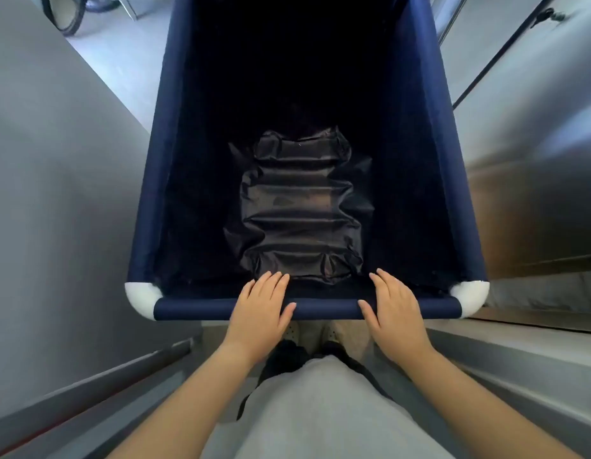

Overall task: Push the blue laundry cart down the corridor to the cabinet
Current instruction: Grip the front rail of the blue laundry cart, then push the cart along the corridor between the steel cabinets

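Observation:
The blue laundry cart fills the middle of the head view, a deep navy fabric bin with white corner joints. A crumpled black bag lies at its bottom. My left hand rests over the near top rail, left of centre, fingers draped inside the bin and thumb along the rail. My right hand lies on the same rail to the right, in a matching pose. Both hands press on the rail with fingers together rather than wrapped fully around it.
A grey wall runs close along the cart's left side. Metal cabinet doors with a key in a lock line the right side. A bicycle wheel stands on the floor ahead at the far left.

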Motion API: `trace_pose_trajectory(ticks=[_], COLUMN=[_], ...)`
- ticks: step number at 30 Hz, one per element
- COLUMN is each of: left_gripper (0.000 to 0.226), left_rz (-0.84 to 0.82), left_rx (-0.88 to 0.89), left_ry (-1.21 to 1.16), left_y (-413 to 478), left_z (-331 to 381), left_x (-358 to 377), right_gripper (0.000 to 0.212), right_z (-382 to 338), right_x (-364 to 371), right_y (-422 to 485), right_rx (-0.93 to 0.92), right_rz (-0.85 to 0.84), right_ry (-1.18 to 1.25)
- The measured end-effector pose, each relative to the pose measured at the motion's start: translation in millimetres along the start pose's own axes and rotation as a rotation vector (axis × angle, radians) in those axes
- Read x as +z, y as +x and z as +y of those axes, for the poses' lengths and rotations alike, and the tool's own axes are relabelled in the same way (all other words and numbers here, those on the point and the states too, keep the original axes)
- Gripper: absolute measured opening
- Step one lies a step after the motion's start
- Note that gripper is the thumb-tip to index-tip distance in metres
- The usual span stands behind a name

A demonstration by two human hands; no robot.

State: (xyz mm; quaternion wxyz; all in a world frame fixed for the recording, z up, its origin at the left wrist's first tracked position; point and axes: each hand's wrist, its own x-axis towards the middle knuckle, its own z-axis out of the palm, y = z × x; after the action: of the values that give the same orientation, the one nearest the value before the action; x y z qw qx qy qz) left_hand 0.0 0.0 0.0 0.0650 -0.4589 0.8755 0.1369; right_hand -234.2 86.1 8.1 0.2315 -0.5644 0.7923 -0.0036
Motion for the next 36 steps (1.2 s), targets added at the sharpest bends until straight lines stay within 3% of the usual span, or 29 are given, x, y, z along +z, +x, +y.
trace_pose_trajectory(ticks=[3, 6, 10, 36], left_gripper=[0.055, 0.054, 0.051, 0.041], left_rz=[0.025, 0.069, 0.054, 0.05], left_rx=[0.057, 0.142, 0.13, 0.095], left_ry=[-0.011, 0.034, 0.08, 0.179], left_y=[-1, 0, 5, 111], left_z=[-11, -17, -16, -35], left_x=[7, 13, 13, -18], right_gripper=[0.06, 0.045, 0.038, 0.043], right_z=[3, 7, 11, -8], right_x=[3, 7, 9, -13], right_y=[0, -1, 3, 101], right_rx=[-0.055, -0.125, -0.164, 0.015], right_rz=[0.045, 0.074, 0.114, 0.236], right_ry=[-0.04, -0.066, -0.14, -0.201])
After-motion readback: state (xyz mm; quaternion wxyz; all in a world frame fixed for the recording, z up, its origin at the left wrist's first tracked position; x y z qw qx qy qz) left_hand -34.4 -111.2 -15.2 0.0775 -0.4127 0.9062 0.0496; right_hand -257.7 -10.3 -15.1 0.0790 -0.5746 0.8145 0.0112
